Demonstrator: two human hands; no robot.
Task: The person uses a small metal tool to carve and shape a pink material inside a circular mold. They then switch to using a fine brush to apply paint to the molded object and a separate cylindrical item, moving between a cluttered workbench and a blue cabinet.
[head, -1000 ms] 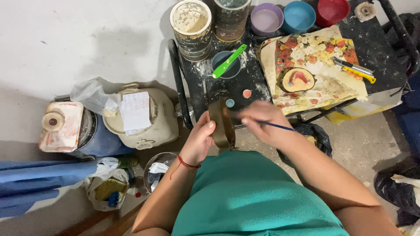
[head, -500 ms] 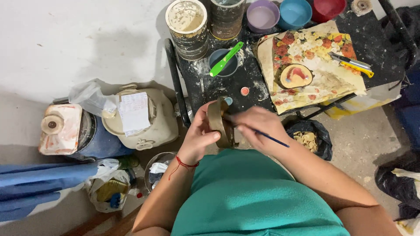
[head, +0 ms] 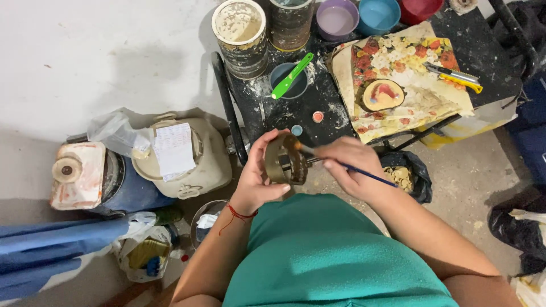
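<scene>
Head view looks straight down at a person in a teal shirt, seated by a small black table (head: 296, 116) smeared with white and paint. Left hand (head: 259, 176), a red string at the wrist, grips a brown ring-shaped piece (head: 282, 161) held on edge above the lap, just off the table's near edge; thumb and fingers curl round its rim. Right hand (head: 350, 166) pinches a thin brush (head: 352, 167) between thumb and fingertips, its tip touching the ring's inner side.

On the table stand two paint-stained cans (head: 239, 34), a dark cup with a green tool (head: 292, 75) across it, and purple, blue and red bowls (head: 338, 17) along the far edge. A floral paper (head: 418, 74) covers the right part, bearing a small painted wood slice (head: 381, 94) and a yellow cutter (head: 460, 77). Two small paint lids (head: 318, 116) lie near the front.

Around it, a grey concrete floor (head: 85, 57) carries a cream jug (head: 187, 153), a blue drum, bags and blue cloth.
</scene>
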